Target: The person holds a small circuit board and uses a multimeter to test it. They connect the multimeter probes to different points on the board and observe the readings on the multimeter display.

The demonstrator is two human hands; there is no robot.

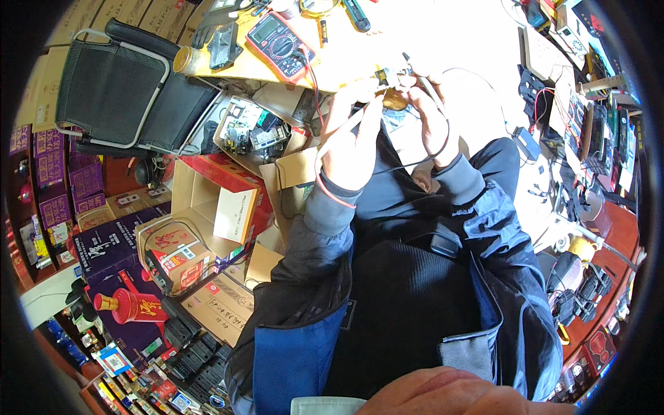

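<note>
My left hand [351,142] and my right hand [432,119] meet at the bright table edge. Between their fingertips is a small part [382,77] with dark and metallic bits, washed out by glare. The left fingers pinch together there; exactly what they grip is hidden. My right hand closes round a slim, pen-like probe [428,88], and a thin dark cable loops below that hand. A rounded amber-brown thing [395,100] shows between the hands. Left of them lies a red multimeter [280,45] with a red lead [315,86] hanging from it.
The table [242,75] also bears a lidded jar [187,60] and a black-and-green tool [357,15]. Left stand a black chair [114,90], a carton of circuit boards [252,128] and an open red box [221,194]. Cluttered electronics [588,124] fill the right side.
</note>
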